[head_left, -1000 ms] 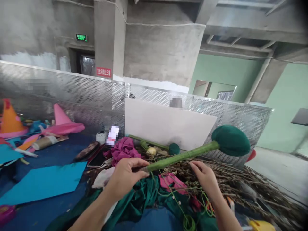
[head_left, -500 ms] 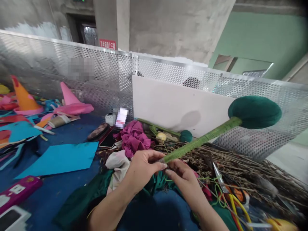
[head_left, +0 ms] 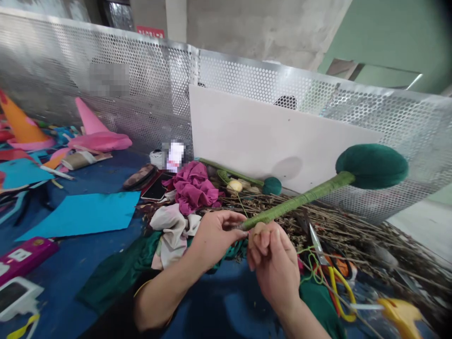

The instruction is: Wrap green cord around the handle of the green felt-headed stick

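My left hand (head_left: pixel 213 240) pinches the lower end of a green-wrapped stick (head_left: pixel 300 200), which slants up to the right. A dark green fabric-covered ball (head_left: pixel 372 165) tops its far end. Just under the lower end of the wrapping, my right hand (head_left: pixel 275 263) is closed with its fingers curled. Whatever it pinches is hidden by the fingers. Light green yarn (head_left: pixel 314 268) lies in loose loops right of that hand. Yellow-handled scissors (head_left: pixel 334 278) lie close by, blades toward the board.
A yellow glue gun (head_left: pixel 400 315) lies front right, near dried stalks (head_left: pixel 356 235). Purple cloth (head_left: pixel 196 186), white cloth (head_left: pixel 169 230) and a lit phone (head_left: pixel 175 156) are left of centre. Blue sheet (head_left: pixel 84 214) and pink cone hat (head_left: pixel 100 132) are farther left. A perforated metal barrier (head_left: pixel 141 103) stands behind.
My right hand has turned and curled its fingers beneath the stick's lower end. My left hand keeps its pinch. The view has tipped downward slightly.
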Demonstrator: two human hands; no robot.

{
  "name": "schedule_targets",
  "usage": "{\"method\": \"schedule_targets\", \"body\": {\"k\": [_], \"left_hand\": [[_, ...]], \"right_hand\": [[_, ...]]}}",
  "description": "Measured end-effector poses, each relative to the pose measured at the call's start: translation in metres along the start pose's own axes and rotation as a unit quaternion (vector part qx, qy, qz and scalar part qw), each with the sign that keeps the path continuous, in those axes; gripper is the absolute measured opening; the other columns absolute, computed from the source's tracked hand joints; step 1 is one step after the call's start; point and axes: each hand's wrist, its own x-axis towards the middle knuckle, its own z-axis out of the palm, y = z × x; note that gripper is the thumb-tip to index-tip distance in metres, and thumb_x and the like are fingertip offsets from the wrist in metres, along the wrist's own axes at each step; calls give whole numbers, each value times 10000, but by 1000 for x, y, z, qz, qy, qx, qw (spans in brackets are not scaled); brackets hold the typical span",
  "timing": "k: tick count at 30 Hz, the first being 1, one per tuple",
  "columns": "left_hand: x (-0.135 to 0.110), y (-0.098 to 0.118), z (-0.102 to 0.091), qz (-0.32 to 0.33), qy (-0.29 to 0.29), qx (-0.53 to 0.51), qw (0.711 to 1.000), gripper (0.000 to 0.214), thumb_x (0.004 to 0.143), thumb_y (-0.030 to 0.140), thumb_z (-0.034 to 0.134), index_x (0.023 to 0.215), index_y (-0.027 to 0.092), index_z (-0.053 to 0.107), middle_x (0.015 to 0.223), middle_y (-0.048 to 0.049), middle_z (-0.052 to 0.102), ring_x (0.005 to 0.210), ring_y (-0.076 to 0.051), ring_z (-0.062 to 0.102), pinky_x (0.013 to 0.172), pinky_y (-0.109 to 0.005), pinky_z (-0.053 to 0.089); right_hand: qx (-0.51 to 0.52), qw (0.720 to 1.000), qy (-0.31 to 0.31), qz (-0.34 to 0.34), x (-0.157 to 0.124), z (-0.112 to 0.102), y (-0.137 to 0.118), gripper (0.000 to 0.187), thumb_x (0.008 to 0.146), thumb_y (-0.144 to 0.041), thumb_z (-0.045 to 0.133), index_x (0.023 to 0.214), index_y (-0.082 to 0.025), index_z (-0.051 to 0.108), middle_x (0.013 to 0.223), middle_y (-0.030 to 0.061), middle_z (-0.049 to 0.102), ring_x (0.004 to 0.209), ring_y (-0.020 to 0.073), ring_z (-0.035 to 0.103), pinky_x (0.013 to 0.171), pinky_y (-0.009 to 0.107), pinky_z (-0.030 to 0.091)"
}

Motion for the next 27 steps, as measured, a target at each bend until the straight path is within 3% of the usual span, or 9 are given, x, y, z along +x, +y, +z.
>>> {"method": "schedule_targets", "body": {"k": [3,7,15,20,23,27], "left_hand": [[-1,-3,3,-12,6,-29,1000,282,578,159,754,859,135,743,763,-25,741,693,-156,656,640,-242,519],[-1,-8,6,-13,11,-37,999,254,582,182,762,831,139,752,714,-6,733,590,-127,619,561,-224,499],[-2,-11,4,74,37,57,995,227,689,181,697,911,181,747,895,-16,766,859,-197,697,807,-271,542],[-8,-11,5,124,57,181,974,214,734,176,655,922,230,743,918,9,768,864,-203,700,826,-281,538],[-11,-12,7,158,51,231,959,219,761,184,637,945,250,735,919,20,766,839,-196,702,804,-274,540],[-14,-9,8,181,33,268,946,246,773,178,628,988,261,714,936,27,760,827,-183,699,795,-262,535]], "right_hand": [[-2,997,74,33,-2,3,-5,370,885,-382,602,594,-189,479,561,-56,351,447,71,222,391,180,209],[-5,994,101,30,-7,7,-7,399,854,-402,635,573,-186,453,548,-57,338,459,74,221,394,185,208],[118,975,155,108,13,1,-5,354,813,-479,663,711,-203,466,636,-85,212,495,83,158,397,169,217],[29,984,149,97,17,-3,-4,371,725,-517,742,801,-190,584,611,-86,252,490,75,175,392,181,183],[-36,985,154,67,13,-3,-2,369,739,-511,729,891,-184,648,532,-92,283,470,76,218,410,190,209],[-62,986,151,22,12,-5,-1,307,776,-476,701,871,-187,662,504,-84,338,459,77,266,429,201,235]]}}
